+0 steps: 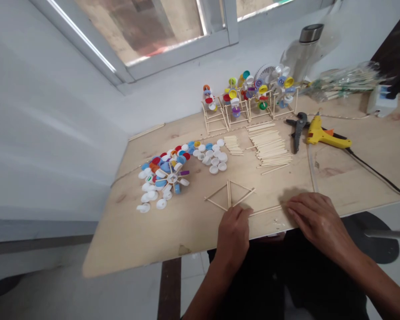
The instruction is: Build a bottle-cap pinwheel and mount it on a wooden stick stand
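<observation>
Two thin wooden sticks (266,210) lie side by side near the table's front edge, between my hands. My left hand (234,231) is closed with its fingertips at their left end, beside the lower corner of a diamond-shaped stick frame (216,192). That frame has upright sticks across its middle and lies flat. My right hand (315,218) is closed over the right end of the same sticks, its fingers hiding that end. To the left, a wheel of sticks with bottle caps (172,178) stands against a heap of coloured and white bottle caps (150,187).
Rows of loose sticks (270,144) and shorter sticks (232,145) lie mid-table. Further right are a black hand tool (299,131) and a yellow glue gun (326,135) with its cord. Behind stand several finished cap-wheel models (216,120), a glass bottle (305,55) and a power strip (382,101).
</observation>
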